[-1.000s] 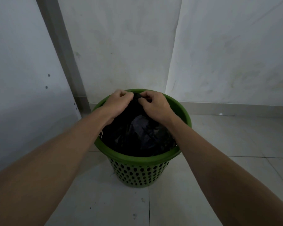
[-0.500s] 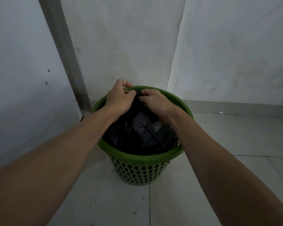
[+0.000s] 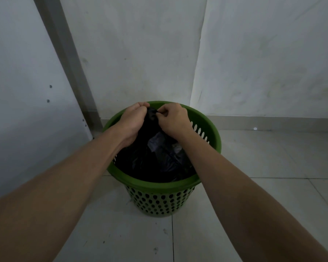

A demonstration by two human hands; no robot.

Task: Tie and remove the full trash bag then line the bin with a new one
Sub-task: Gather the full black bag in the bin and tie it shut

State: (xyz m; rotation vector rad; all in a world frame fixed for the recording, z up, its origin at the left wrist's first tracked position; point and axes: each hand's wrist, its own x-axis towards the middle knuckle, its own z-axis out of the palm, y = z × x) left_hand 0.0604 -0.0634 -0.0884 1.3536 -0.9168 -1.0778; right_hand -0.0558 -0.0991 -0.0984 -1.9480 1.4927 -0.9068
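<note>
Black trash bag (image 3: 155,157) seated inside a perforated green bin (image 3: 159,188) on a tiled floor (image 3: 263,195) in a wall corner. Left hand (image 3: 133,121) and right hand (image 3: 173,120), fingers curled, pinch the bag's gathered neck between them, above the far rim.

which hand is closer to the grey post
Left. The left hand grips the neck of the black bag on the side toward the grey post; the right hand pinches it on the far side.
</note>
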